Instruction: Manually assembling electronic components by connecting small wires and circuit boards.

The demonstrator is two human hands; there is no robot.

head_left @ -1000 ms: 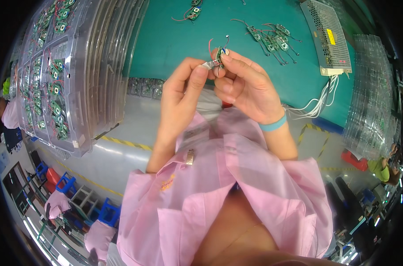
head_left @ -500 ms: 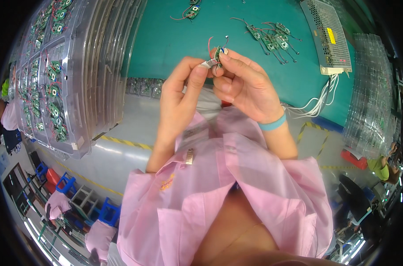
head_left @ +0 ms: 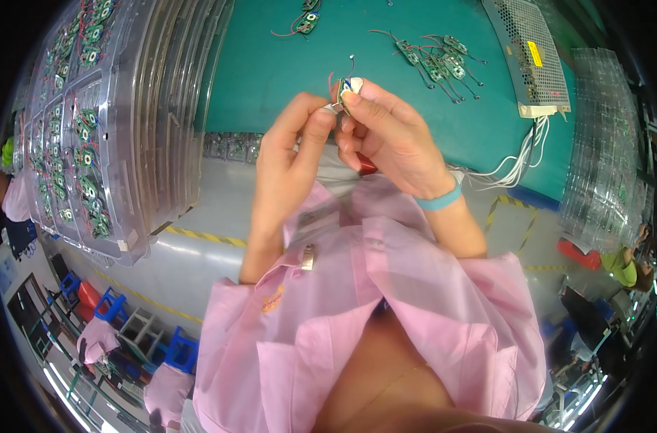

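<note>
Above the front of the green table, my right hand pinches a small green circuit board between thumb and fingers. Thin red and dark wires stick up from the board, and part of it is covered by the fingertips. Close against its left side, my left hand is closed with thumb and forefinger on a small silvery-white piece. The piece meets the board's edge; whether it is joined to it I cannot tell. Further back on the table lies a group of wired circuit boards.
Stacked clear plastic trays of circuit boards stand at the left. A perforated metal box with white cables sits at the right, beside more clear trays. Another few boards lie at the back.
Both hands have shifted slightly left with the circuit board. The board has turned a little, and the right fingers beneath it have spread and moved down.
</note>
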